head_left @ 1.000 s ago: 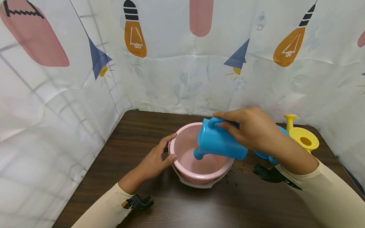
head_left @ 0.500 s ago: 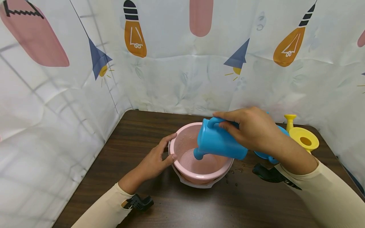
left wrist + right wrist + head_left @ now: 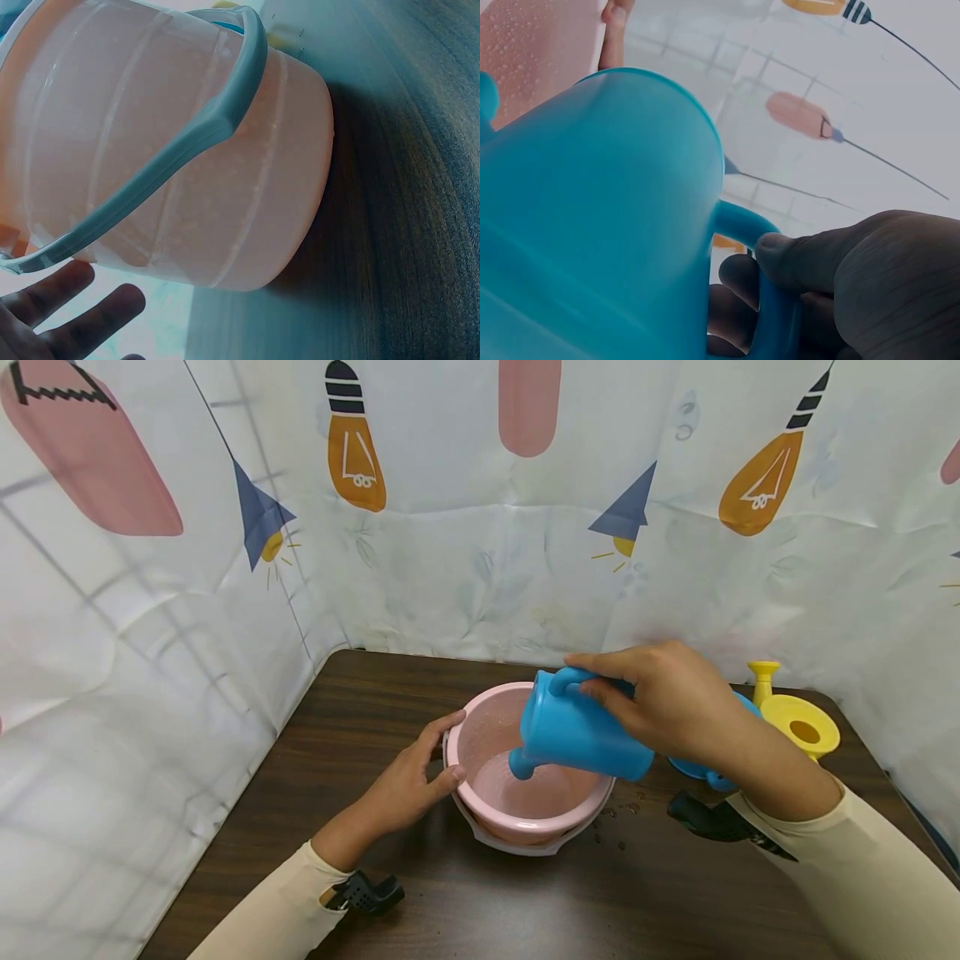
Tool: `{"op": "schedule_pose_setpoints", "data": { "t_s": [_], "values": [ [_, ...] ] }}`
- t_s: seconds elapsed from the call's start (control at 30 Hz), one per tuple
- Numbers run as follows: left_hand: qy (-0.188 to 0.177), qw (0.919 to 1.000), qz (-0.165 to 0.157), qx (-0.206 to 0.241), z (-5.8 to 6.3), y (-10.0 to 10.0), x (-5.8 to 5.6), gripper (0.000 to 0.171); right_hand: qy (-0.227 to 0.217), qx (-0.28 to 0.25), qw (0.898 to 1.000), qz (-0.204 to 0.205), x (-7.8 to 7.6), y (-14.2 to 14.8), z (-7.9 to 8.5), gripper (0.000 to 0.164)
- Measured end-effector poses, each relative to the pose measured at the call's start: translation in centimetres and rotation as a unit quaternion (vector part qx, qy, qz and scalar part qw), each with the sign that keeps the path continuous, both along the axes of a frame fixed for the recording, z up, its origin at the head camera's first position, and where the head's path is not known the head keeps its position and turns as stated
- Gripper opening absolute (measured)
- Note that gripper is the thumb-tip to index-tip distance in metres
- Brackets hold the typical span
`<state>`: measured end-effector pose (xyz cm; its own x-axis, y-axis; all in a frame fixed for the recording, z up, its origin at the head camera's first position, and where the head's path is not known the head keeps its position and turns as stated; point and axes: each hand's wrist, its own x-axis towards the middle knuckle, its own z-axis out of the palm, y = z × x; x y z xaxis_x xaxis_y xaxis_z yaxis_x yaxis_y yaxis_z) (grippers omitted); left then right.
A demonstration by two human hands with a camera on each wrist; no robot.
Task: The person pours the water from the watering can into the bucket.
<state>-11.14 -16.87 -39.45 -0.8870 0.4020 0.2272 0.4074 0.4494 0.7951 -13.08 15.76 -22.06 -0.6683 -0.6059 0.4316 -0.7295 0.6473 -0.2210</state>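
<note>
A pink bucket [image 3: 536, 825] with a pale handle [image 3: 172, 161] stands on the dark wooden table. My left hand [image 3: 405, 783] rests against its left side, thumb and fingertip touching the rim, other fingers extended along the outside. My right hand [image 3: 671, 706] grips the handle of a blue watering can [image 3: 573, 735], thumb on top and fingers curled round the loop. The can is tipped over the bucket, its short spout [image 3: 522, 764] pointing down inside. Droplets cling to the bucket's inner wall [image 3: 536, 56]. No stream of water shows from the spout.
A yellow watering can [image 3: 798, 718] stands at the back right, beside a blue item [image 3: 690, 768] partly hidden by my right forearm. Water drops [image 3: 618, 814] lie on the table [image 3: 480, 910] right of the bucket. A printed curtain [image 3: 465, 560] hangs behind.
My right hand and the watering can have shifted very slightly to the right. The left hand and the bucket have stayed in place.
</note>
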Motion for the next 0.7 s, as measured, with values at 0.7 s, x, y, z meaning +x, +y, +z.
{"op": "schedule_pose_setpoints", "data": {
  "t_s": [0.7],
  "values": [
    [0.009, 1.0000, 0.000, -0.005, 0.1, 0.0, 0.0, 0.072, 0.020, -0.041, 0.997, -0.060, 0.4, 4.4, -0.6, 0.046]
  ]
}}
